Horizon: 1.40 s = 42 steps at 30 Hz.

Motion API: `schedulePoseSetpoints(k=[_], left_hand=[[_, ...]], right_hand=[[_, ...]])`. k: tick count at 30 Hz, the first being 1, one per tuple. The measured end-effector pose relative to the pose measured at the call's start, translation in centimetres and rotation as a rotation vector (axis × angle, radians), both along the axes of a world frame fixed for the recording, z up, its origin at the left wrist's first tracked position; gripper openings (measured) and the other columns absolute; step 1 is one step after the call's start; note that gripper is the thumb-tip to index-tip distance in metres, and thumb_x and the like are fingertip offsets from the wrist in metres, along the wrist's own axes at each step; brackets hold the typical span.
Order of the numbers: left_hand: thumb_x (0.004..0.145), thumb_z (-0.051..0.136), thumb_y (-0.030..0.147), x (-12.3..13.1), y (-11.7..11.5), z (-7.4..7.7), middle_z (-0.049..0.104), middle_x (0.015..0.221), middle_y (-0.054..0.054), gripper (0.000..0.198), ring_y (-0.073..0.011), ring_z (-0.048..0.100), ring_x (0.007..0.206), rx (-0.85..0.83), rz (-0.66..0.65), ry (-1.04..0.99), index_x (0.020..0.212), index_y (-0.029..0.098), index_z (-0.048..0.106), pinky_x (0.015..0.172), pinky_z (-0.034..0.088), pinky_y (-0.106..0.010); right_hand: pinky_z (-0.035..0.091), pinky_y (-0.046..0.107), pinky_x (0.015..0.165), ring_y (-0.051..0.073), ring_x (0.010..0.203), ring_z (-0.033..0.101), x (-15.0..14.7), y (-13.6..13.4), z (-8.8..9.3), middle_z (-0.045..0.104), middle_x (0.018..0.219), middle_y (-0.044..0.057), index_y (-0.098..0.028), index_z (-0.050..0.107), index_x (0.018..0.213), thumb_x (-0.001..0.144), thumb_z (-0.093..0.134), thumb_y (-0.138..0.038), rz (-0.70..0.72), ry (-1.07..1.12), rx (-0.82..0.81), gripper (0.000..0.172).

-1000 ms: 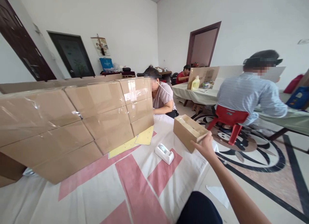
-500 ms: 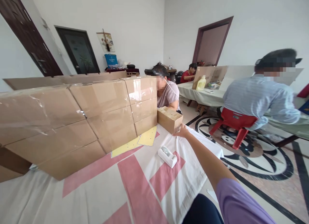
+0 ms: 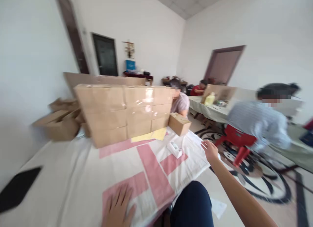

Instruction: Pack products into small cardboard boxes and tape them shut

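Note:
My left hand lies flat, palm down with fingers spread, on the pink-and-white tablecloth near the front. Over the table's right edge hovers my right hand, fingers stretched out and apart from anything graspable. The nearest thing to it is a small closed cardboard box, standing at the table's far right corner. A white tape dispenser rests on the cloth between my two hands. Behind it stands a wall of stacked, taped cardboard boxes, with yellow sheets at its foot.
Open cartons stand left of the stack, and a black flat object lies at the left edge. One person sits behind the boxes; another sits on a red stool to the right. White paper lies on the floor.
My right hand has let go of the small cardboard box and drawn back towards me and to the right. My left hand has come into view on the cloth. The camera view has shifted.

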<state>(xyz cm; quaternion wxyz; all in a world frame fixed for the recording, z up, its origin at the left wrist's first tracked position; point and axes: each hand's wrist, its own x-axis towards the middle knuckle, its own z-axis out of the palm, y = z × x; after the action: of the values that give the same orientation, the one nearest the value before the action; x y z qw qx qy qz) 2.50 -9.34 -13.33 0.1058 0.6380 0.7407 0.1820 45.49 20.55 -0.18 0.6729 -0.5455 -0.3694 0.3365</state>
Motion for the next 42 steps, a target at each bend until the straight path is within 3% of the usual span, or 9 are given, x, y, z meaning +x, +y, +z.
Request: schedulePoseSetpoints(k=[4,9,16,20,25,29,33,38,42], left_hand=[[0.098,0.050,0.035,-1.2,-1.0,1.0,0.041,0.167,-0.013,0.051,-0.0338,0.026,0.160,0.365,0.110,-0.246,0.146,0.021,0.061,0.128,0.030,-0.060],[0.103,0.047,0.041,-6.6,-1.4,5.4,0.038,0.166,-0.017,0.048,-0.0271,0.035,0.157,0.797,0.610,-0.649,0.147,0.021,0.048,0.127,0.036,-0.053],[0.099,0.052,0.040,-21.0,7.0,10.5,0.033,0.164,-0.026,0.061,-0.0250,0.034,0.157,1.010,1.059,-1.018,0.149,0.013,0.030,0.124,0.040,-0.043],[0.093,0.059,0.029,-28.7,12.6,9.1,0.032,0.163,-0.027,0.065,-0.0280,0.033,0.157,1.035,1.099,-0.952,0.148,0.011,0.030,0.126,0.035,-0.047],[0.081,0.068,0.020,-33.5,13.0,4.1,0.050,0.151,-0.022,0.061,-0.0292,0.052,0.143,1.008,1.033,-0.857,0.139,0.017,0.046,0.119,0.045,-0.047],[0.084,0.067,0.027,-35.1,12.1,1.2,0.057,0.142,-0.019,0.054,-0.0300,0.062,0.130,0.939,1.045,-0.679,0.136,0.020,0.051,0.109,0.052,-0.049],[0.087,0.065,0.032,-35.3,12.0,0.4,0.059,0.136,-0.018,0.054,-0.0304,0.062,0.126,0.851,1.066,-0.496,0.138,0.019,0.050,0.100,0.057,-0.047],[0.084,0.072,0.035,-35.8,12.1,3.5,0.051,0.146,-0.022,0.072,-0.0372,0.047,0.142,0.742,1.098,-0.161,0.147,0.015,0.043,0.119,0.041,-0.057],[0.069,0.090,0.041,-41.2,16.6,7.1,0.040,0.157,-0.029,0.115,-0.0411,0.034,0.152,0.781,1.148,-0.138,0.157,0.007,0.025,0.128,0.027,-0.056]], right_hand=[[0.063,0.045,0.091,0.023,0.085,0.072,-7.5,-2.8,0.9,0.067,0.080,0.004,-0.022,0.059,0.068,0.059,0.083,-0.065,0.300,0.050,0.060,0.050],[0.061,0.047,0.098,0.026,0.088,0.074,-19.9,-6.0,0.1,0.072,0.076,0.008,-0.021,0.066,0.061,0.073,0.079,-0.069,0.628,-0.102,0.013,0.052],[0.058,0.046,0.099,0.027,0.105,0.073,-44.3,-9.1,-1.2,0.078,0.103,0.012,-0.018,0.073,0.081,0.078,0.073,-0.063,1.153,-0.297,0.039,0.045],[0.058,0.045,0.095,0.025,0.104,0.072,-59.2,-9.5,-3.8,0.077,0.110,0.011,-0.019,0.070,0.096,0.079,0.068,-0.053,1.210,-0.287,0.028,0.037],[0.049,0.041,0.109,0.023,0.121,0.065,-72.2,-6.7,-7.2,0.070,0.128,0.012,-0.018,0.065,0.118,0.083,0.056,-0.030,1.085,-0.318,0.027,0.038],[0.037,0.041,0.120,0.024,0.129,0.056,-76.9,-4.4,-9.6,0.064,0.132,0.014,-0.015,0.066,0.122,0.082,0.054,-0.025,1.024,-0.352,0.036,0.043],[0.036,0.042,0.119,0.026,0.130,0.054,-78.7,-3.8,-11.4,0.060,0.132,0.015,-0.015,0.066,0.126,0.083,0.053,-0.024,0.948,-0.464,0.132,0.046],[0.040,0.044,0.116,0.028,0.126,0.056,-79.3,-4.2,-11.8,0.061,0.128,0.015,-0.015,0.064,0.134,0.085,0.052,-0.023,0.916,-0.575,0.174,0.051],[0.041,0.046,0.114,0.029,0.125,0.057,-79.4,-4.3,-11.6,0.062,0.129,0.017,-0.015,0.063,0.134,0.085,0.051,-0.022,0.905,-0.562,0.152,0.050]])
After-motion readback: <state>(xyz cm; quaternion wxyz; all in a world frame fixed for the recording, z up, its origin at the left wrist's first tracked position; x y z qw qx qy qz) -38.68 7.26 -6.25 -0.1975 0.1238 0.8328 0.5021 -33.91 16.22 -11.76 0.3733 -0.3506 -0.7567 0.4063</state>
